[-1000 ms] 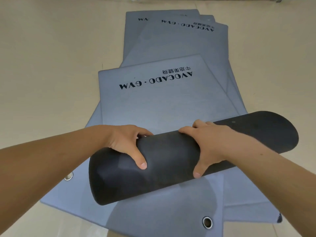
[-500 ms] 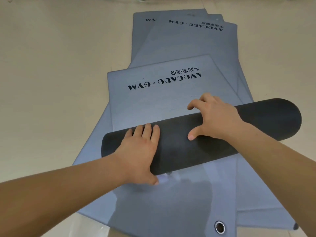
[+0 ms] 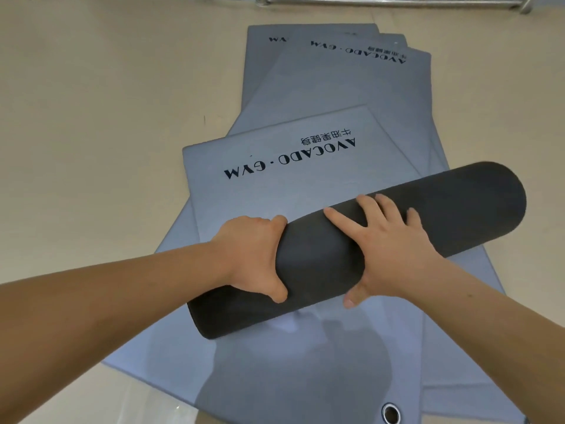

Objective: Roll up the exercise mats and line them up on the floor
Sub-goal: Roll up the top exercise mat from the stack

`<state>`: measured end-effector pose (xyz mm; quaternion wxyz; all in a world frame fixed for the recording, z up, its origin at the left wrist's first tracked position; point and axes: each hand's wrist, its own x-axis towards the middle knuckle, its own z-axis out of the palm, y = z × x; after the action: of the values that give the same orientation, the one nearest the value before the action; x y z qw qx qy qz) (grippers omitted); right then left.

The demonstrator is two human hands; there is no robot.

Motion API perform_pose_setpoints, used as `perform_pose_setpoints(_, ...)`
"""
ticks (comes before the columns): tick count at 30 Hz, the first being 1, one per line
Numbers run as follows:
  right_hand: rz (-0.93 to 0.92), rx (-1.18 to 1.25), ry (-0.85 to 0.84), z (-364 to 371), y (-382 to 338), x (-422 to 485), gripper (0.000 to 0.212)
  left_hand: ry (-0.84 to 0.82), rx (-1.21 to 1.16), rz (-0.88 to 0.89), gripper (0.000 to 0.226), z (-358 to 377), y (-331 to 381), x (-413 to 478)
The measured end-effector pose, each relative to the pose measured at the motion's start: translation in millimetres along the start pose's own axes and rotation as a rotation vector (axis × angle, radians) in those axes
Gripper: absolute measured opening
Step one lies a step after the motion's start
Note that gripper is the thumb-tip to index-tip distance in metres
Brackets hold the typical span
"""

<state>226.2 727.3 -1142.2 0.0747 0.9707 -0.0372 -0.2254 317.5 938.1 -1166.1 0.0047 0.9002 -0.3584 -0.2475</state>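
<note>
A dark grey roll (image 3: 452, 206) of the top exercise mat lies slanted across the pile, its right end farther from me. The unrolled stretch of that mat (image 3: 275, 185) is blue-grey with "AVOCADO GYM" printed on it and reaches away from the roll. My left hand (image 3: 253, 255) wraps the roll left of its middle, thumb on the near side. My right hand (image 3: 388, 249) presses flat on top of the roll with fingers spread. Several more flat blue-grey mats (image 3: 351, 84) lie fanned out underneath.
Beige floor (image 3: 91, 117) surrounds the pile on the left and right. A metal rail (image 3: 397, 0) runs along the top edge. A metal eyelet (image 3: 391, 414) sits in a near corner of a lower mat.
The roll has advanced toward the printed end and grown thicker. My left hand went from lying flat on top to gripping around the roll. My right hand shifted nearer the middle.
</note>
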Motion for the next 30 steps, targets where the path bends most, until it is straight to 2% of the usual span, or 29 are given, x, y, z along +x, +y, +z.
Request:
perform_pose_setpoints(4, -0.051, 0.003, 0.094, -6.4, -6.0, 7.4, 0.136, -0.188, -0.274, -0.095, 0.093, 4.1, -8.2, -2.4)
perform_pose_setpoints(6, -0.094, 0.021, 0.11, -9.4, -9.2, 12.8, 0.123, -0.169, -0.331, -0.126, 0.101, 9.6, -16.4, -9.8)
perform_pose_setpoints(8, -0.136, 0.067, 0.092, -8.3, -10.8, 21.1, 0.11, 0.008, -0.168, -0.107, 0.105, 18.4, -17.6, -23.7)
perform_pose_setpoints(10, -0.161, 0.116, 0.047, -9.7, -9.8, 29.2, 0.103, 0.232, 0.073, 0.019, 0.094, 29.4, -8.3, -36.5)
perform_pose_setpoints(12, -0.151, 0.125, 0.024, -13.8, -13.0, 36.8, 0.098, 0.176, 0.172, 0.066, 0.099, 42.1, 4.2, -43.9)
perform_pose_setpoints(14, -0.081, 0.084, 0.072, -17.7, -24.0, 43.3, 0.09, 0.027, 0.2, -0.032, 0.121, 52.3, 6.4, -41.8)
perform_pose_setpoints(16, -0.022, 0.076, 0.185, -17.2, -36.1, 49.1, 0.068, 0.031, 0.199, -0.089, 0.135, 51.8, -3.9, -32.0)
perform_pose_setpoints(18, -0.035, 0.082, 0.321, -5.4, -45.2, 51.9, 0.034, 0.067, 0.138, -0.136, 0.141, 46.1, -19.8, -22.2)
perform_pose_setpoints(19, -0.052, 0.083, 0.409, 3.8, -47.9, 52.5, 0.024, 0.071, 0.105, -0.148, 0.141, 42.4, -28.1, -17.8)
perform_pose_setpoints(21, -0.132, 0.109, 0.534, 14.3, -43.8, 53.4, 0.031, 0.057, 0.083, -0.136, 0.141, 35.5, -42.5, -9.4)
perform_pose_setpoints(22, -0.174, 0.107, 0.468, 12.3, -40.3, 54.5, 0.048, 0.045, 0.071, -0.127, 0.141, 31.1, -49.4, -5.6)
perform_pose_setpoints(24, -0.221, 0.092, 0.124, 5.2, -33.4, 58.7, 0.091, 0.017, -0.001, -0.127, 0.141, 20.8, -64.2, -0.1)
perform_pose_setpoints(25, -0.213, 0.056, 0.041, 2.2, -31.6, 61.5, 0.111, 0.01, -0.045, -0.131, 0.14, 16.3, -70.7, 1.8)
perform_pose_setpoints(26, -0.19, 0.014, 0.036, 1.7, -32.9, 63.9, 0.125, 0.013, -0.073, -0.129, 0.138, 13.9, -74.1, 2.0)
perform_pose_setpoints(28, -0.147, -0.015, 0.093, 5.1, -41.1, 68.9, 0.138, 0.081, -0.06, -0.121, 0.131, 17.1, -68.8, -4.7)
perform_pose_setpoints(30, -0.126, -0.004, 0.131, 9.3, -42.9, 71.2, 0.139, 0.18, 0.052, -0.102, 0.123, 29.8, -50.6, -15.6)
